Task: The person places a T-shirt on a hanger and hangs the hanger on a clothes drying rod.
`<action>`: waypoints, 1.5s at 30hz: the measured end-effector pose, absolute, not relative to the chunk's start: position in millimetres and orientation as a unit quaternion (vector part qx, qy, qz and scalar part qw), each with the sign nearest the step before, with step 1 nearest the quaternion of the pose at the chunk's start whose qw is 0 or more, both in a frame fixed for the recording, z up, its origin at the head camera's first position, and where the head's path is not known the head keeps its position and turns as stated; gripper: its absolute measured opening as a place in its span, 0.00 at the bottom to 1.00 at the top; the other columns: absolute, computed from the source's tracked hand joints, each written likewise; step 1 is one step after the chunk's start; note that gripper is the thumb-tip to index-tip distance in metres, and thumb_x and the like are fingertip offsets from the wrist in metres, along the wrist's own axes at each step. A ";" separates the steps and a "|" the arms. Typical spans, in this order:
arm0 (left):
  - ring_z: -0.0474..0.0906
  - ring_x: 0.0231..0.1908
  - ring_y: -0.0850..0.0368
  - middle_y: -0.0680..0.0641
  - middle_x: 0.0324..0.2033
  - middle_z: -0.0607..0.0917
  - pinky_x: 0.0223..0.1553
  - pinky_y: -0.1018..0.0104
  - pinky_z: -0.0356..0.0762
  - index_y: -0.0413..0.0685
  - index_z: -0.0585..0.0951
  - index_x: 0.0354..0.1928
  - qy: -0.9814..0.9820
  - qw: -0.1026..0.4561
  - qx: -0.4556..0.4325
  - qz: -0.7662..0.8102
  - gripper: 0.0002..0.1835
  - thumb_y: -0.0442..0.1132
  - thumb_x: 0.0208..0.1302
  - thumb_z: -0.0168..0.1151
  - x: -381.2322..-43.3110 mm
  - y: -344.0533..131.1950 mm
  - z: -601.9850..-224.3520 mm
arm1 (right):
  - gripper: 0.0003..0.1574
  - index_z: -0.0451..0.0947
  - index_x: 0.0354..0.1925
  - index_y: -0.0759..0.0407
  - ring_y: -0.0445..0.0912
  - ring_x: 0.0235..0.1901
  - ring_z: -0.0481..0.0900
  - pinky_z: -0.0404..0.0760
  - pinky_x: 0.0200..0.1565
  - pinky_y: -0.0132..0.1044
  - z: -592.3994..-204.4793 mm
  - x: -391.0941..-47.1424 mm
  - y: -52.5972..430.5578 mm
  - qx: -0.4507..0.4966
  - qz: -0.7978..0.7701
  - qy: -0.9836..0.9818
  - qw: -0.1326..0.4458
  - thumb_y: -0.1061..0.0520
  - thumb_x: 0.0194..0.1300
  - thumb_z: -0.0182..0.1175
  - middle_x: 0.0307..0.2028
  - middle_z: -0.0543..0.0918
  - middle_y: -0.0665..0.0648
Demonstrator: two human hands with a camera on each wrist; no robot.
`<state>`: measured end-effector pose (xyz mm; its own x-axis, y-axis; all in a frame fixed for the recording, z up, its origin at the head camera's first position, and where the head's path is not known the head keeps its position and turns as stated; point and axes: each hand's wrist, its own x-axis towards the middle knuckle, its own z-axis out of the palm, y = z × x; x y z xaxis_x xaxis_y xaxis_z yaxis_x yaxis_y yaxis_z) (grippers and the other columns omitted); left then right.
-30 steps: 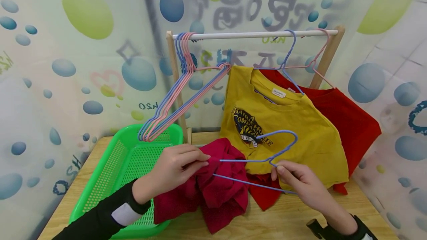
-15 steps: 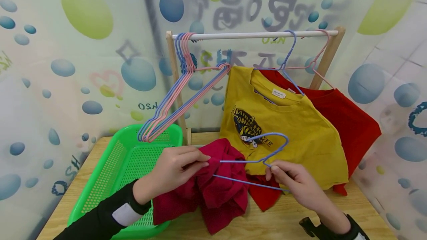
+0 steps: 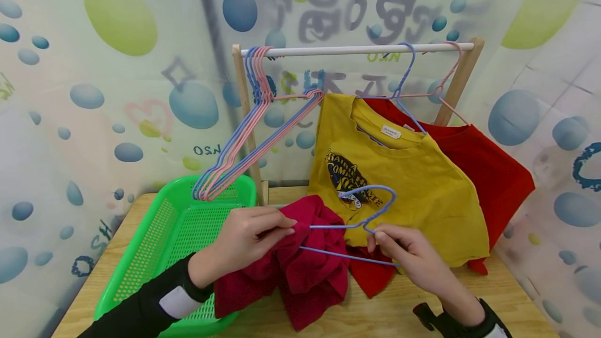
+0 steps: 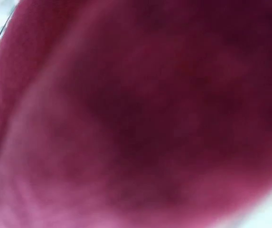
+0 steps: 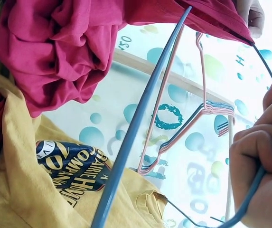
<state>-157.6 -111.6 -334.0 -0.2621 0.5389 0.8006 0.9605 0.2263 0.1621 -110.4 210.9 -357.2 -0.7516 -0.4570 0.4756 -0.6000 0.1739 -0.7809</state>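
Note:
My left hand (image 3: 255,233) pinches the edge of a crumpled magenta shirt (image 3: 312,270) between thumb and fingers. A blue hanger (image 3: 335,227) has its left end inside the shirt. My right hand (image 3: 408,252) grips this hanger near the base of its hook, which points up. In the right wrist view, curled fingers (image 5: 259,152) hold the blue wire, and the hanger's lower bar (image 5: 140,109) runs up into the magenta cloth (image 5: 64,52). Blurred magenta cloth (image 4: 140,114) fills most of the left wrist view.
A rack with a white rail (image 3: 328,51) stands behind. Several blue and pink hangers (image 3: 258,119) hang at its left; a yellow T-shirt (image 3: 399,186) and a red shirt (image 3: 497,176) hang at its right. A green basket (image 3: 136,244) sits left on the wooden table (image 3: 375,317).
My right hand has moved left with the blue hanger, sliding more of it toward and into the magenta shirt. My left hand has stayed in place, pinching the cloth.

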 end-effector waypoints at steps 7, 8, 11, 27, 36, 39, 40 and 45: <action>0.81 0.34 0.67 0.55 0.32 0.85 0.34 0.74 0.77 0.47 0.87 0.35 -0.721 0.309 -0.519 -0.340 0.03 0.37 0.60 0.66 -157.1 -110.6 -334.7 | 0.21 0.76 0.38 0.56 0.41 0.16 0.56 0.60 0.17 0.37 -357.8 -111.7 208.5 0.357 0.545 -0.755 0.069 0.75 0.71 0.40 0.18 0.60 0.51; 0.81 0.33 0.68 0.55 0.32 0.85 0.33 0.75 0.77 0.47 0.87 0.35 -0.721 0.309 -0.519 -0.340 0.03 0.37 0.61 0.66 -157.1 -110.3 -334.9 | 0.21 0.76 0.38 0.56 0.41 0.16 0.55 0.60 0.17 0.37 -358.0 -111.8 208.2 0.357 0.546 -0.755 0.069 0.75 0.71 0.40 0.18 0.60 0.51; 0.81 0.33 0.68 0.55 0.31 0.85 0.33 0.75 0.77 0.47 0.86 0.35 -0.722 0.307 -0.518 -0.341 0.03 0.37 0.61 0.66 -157.0 -109.9 -335.4 | 0.21 0.76 0.38 0.56 0.41 0.15 0.55 0.59 0.16 0.36 -357.9 -111.9 206.9 0.357 0.546 -0.755 0.066 0.75 0.71 0.41 0.18 0.59 0.51; 0.79 0.32 0.70 0.57 0.31 0.85 0.30 0.77 0.73 0.48 0.86 0.35 -0.724 0.294 -0.510 -0.361 0.03 0.35 0.59 0.67 -155.4 -98.9 -339.3 | 0.19 0.76 0.38 0.56 0.42 0.16 0.56 0.60 0.19 0.38 -358.1 -113.7 191.2 0.355 0.547 -0.757 0.040 0.71 0.73 0.41 0.18 0.60 0.51; 0.74 0.26 0.72 0.56 0.30 0.84 0.26 0.80 0.69 0.48 0.86 0.35 -0.730 0.290 -0.500 -0.365 0.02 0.34 0.60 0.66 -153.0 -92.9 -342.6 | 0.19 0.76 0.37 0.56 0.43 0.16 0.55 0.59 0.18 0.39 -362.2 -114.0 187.7 0.352 0.560 -0.749 0.039 0.71 0.73 0.41 0.18 0.59 0.51; 0.74 0.27 0.72 0.57 0.30 0.84 0.27 0.80 0.69 0.48 0.86 0.35 -0.730 0.287 -0.500 -0.367 0.03 0.35 0.60 0.66 -153.0 -91.3 -344.3 | 0.19 0.76 0.37 0.57 0.43 0.17 0.55 0.59 0.19 0.39 -365.0 -114.0 184.2 0.353 0.571 -0.740 0.040 0.72 0.73 0.40 0.18 0.59 0.52; 0.74 0.27 0.72 0.57 0.30 0.84 0.27 0.80 0.69 0.48 0.86 0.35 -0.730 0.287 -0.499 -0.368 0.02 0.35 0.60 0.66 -152.9 -90.9 -345.1 | 0.19 0.76 0.37 0.58 0.43 0.17 0.55 0.59 0.19 0.39 -366.0 -114.0 182.8 0.353 0.574 -0.738 0.040 0.72 0.73 0.40 0.18 0.59 0.52; 0.76 0.29 0.71 0.57 0.31 0.85 0.29 0.79 0.71 0.48 0.86 0.34 -0.728 0.285 -0.500 -0.371 0.02 0.35 0.60 0.67 -152.9 -88.4 -347.9 | 0.18 0.75 0.37 0.58 0.44 0.17 0.55 0.60 0.19 0.40 -369.3 -113.2 177.1 0.344 0.581 -0.736 0.042 0.71 0.74 0.41 0.18 0.59 0.52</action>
